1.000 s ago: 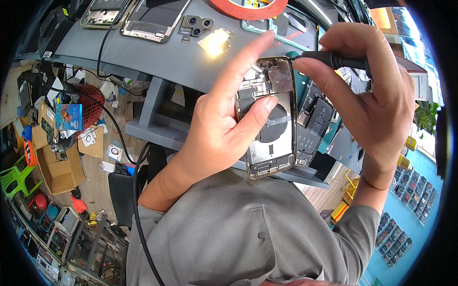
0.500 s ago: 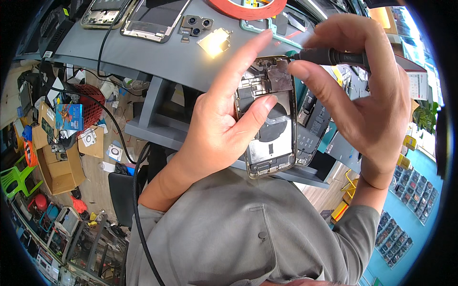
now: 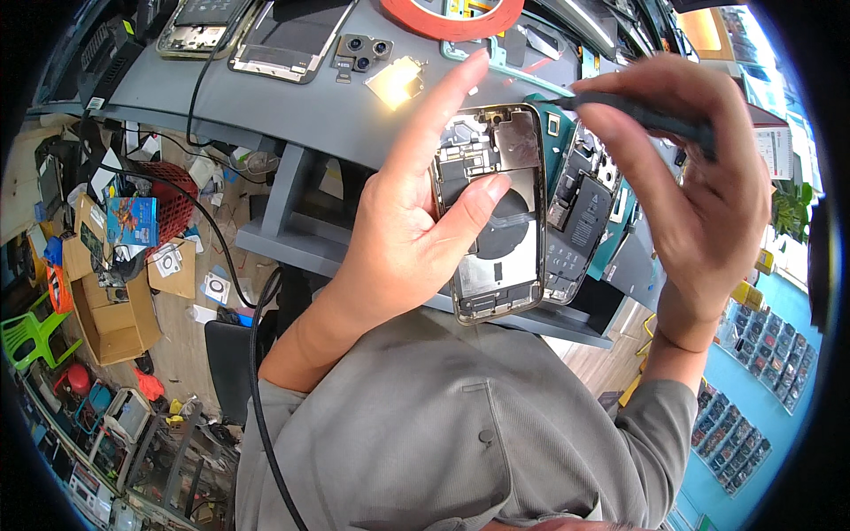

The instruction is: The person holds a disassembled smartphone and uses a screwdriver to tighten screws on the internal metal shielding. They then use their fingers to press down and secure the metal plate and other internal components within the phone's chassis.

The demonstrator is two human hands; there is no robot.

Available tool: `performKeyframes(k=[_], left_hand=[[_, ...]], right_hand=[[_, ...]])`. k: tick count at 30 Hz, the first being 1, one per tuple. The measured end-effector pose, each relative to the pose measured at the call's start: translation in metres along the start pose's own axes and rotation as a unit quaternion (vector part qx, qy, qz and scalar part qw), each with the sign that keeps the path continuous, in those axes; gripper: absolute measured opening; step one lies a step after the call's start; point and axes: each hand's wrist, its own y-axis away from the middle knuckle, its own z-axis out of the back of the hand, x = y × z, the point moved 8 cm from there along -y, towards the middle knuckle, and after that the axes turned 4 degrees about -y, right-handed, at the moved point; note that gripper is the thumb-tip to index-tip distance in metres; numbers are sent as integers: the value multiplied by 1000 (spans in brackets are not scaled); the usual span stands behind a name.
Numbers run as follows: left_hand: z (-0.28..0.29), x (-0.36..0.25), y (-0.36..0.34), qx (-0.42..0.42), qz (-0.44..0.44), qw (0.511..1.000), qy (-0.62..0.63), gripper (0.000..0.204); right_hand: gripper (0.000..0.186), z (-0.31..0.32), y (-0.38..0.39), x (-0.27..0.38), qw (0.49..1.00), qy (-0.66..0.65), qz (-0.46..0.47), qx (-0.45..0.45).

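Note:
My left hand grips an opened phone housing by its left edge. The thumb lies across the bare inside and the index finger stretches out past the top. Inside the housing are a dark round pad and exposed metal plates. My right hand holds a dark screwdriver, its handle slanting down to the right. Its thin tip is near the housing's upper right corner; I cannot tell whether they touch. Behind the housing, to the right, lies a second opened phone with a black battery.
On the grey bench are a camera module, a shiny metal plate, a roll of red tape and a phone screen. A black cable runs down my left side. Cardboard boxes stand on the floor.
The screwdriver's handle has tilted down to the right, and my right hand has shifted slightly right. The phone housing has moved a little up and left, showing more of the second phone.

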Motion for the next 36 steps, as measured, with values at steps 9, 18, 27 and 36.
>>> performKeyframes(k=[9, 18, 27, 36], left_hand=[[-13, -12, 9, 49, 79, 988, 124, 84], [-38, -23, 26, 46, 73, 993, 78, 103], [-52, -32, 32, 140, 11, 990, 5, 86], [-52, -32, 36, 149, 9, 987, -56, 83]], right_hand=[[15, 28, 66, -26, 979, -162, -43, -118], [33, 18, 104, -27, 964, -217, -148, -33], [22, 15, 114, -20, 968, -231, -87, -42], [21, 16, 119, -20, 971, -215, -84, -59]])
